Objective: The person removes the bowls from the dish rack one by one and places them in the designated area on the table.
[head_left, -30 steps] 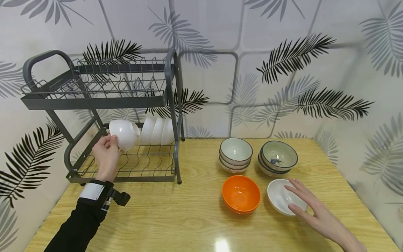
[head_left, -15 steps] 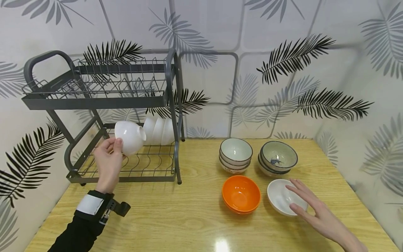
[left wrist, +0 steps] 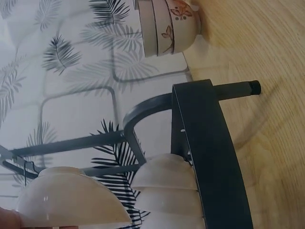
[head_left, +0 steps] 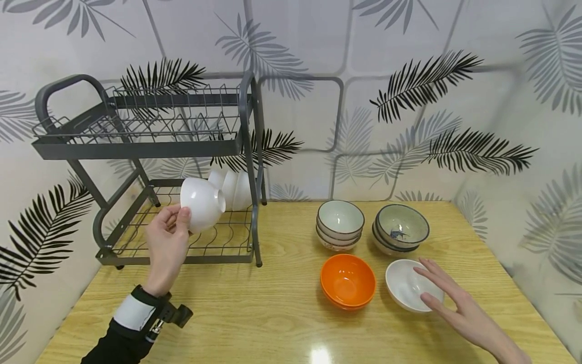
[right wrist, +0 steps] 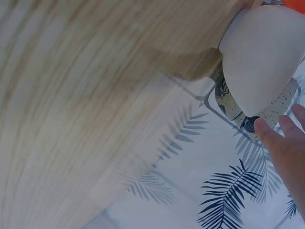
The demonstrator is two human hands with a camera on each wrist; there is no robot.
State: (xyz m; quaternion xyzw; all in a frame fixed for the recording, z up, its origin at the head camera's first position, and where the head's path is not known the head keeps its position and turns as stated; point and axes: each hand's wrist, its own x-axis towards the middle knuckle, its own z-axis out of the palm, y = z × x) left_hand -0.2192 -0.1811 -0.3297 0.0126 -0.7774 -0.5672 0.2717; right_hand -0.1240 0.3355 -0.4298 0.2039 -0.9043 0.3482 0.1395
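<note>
A white bowl [head_left: 201, 205], tipped on its side with its base facing right, is pinched at the rim by my left hand [head_left: 167, 242] in front of the lower rack tier. Behind it, several white bowls [head_left: 236, 191] stand on edge at the right end of that tier. In the left wrist view the held bowl [left wrist: 71, 198] is apart from the standing bowls [left wrist: 169, 193]. My right hand [head_left: 464, 308], fingers extended, hovers at the right side of another white bowl [head_left: 406, 285] on the table; whether it touches the bowl I cannot tell.
The grey two-tier dish rack [head_left: 136, 150] stands at the left. Orange bowls [head_left: 347, 280] are stacked mid-table. Behind them are a stack of pale dark-rimmed bowls [head_left: 340, 222] and a stack of greenish blue-rimmed bowls [head_left: 402, 226]. A patterned wall [head_left: 300, 50] borders the wooden table [head_left: 273, 323].
My left hand has carried the tilted white bowl to the right and slightly down and forward, closer in front of the standing bowls. My right hand has barely moved.
</note>
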